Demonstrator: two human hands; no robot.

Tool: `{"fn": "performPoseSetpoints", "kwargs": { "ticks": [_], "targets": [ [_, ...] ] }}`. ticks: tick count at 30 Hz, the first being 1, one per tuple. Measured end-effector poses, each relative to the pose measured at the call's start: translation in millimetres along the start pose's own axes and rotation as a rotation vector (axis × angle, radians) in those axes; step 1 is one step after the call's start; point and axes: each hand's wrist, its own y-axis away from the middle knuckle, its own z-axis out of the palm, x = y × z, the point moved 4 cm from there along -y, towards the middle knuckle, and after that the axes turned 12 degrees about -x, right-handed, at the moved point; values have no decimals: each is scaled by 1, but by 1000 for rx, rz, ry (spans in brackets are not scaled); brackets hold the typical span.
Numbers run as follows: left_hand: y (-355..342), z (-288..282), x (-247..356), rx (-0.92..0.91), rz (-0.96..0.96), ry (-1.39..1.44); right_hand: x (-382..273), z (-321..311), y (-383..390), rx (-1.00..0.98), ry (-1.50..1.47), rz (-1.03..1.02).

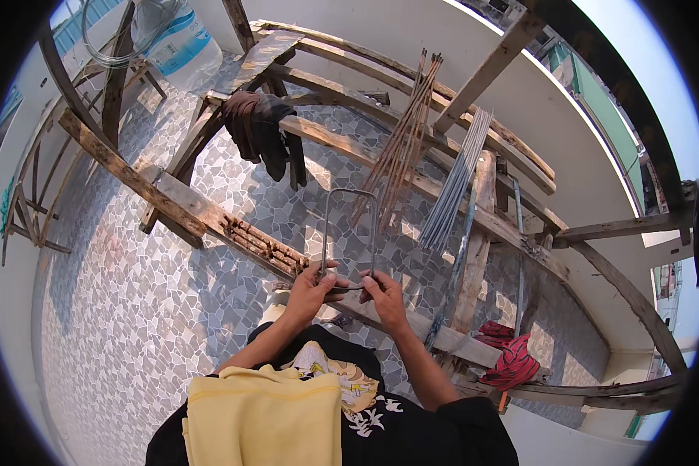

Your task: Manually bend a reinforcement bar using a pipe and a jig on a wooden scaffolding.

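Observation:
Both my hands hold a bent steel rod shaped into a tall rectangular loop (349, 225), standing upright in front of me. My left hand (312, 289) grips the loop's lower left corner. My right hand (382, 297) pinches the lower right end. Just beyond the hands a long wooden plank (186, 203) runs across, with a row of several short rusty rod pieces (260, 245) laid side by side on it.
A bundle of rusty rods (402, 144) and a bundle of grey straight rods (457, 182) lean on wooden beams ahead. A dark cloth (260, 132) hangs on a beam. Red gloves (509, 353) lie at right. A large water bottle (175, 39) stands far left. The floor is patterned tile.

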Motion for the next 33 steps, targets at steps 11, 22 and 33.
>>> {"fn": "performPoseSetpoints", "kwargs": {
  "ticks": [11,22,33],
  "targets": [
    [-62,-23,60,-373,-160,-117,-10,34,-23,350,-137,-44],
    [-89,-8,46,-786,-508,-173,13,68,21,718,-564,-145],
    [-285,-266,233,299,344,74,-9,104,51,846,-638,-325]
  ]
}}
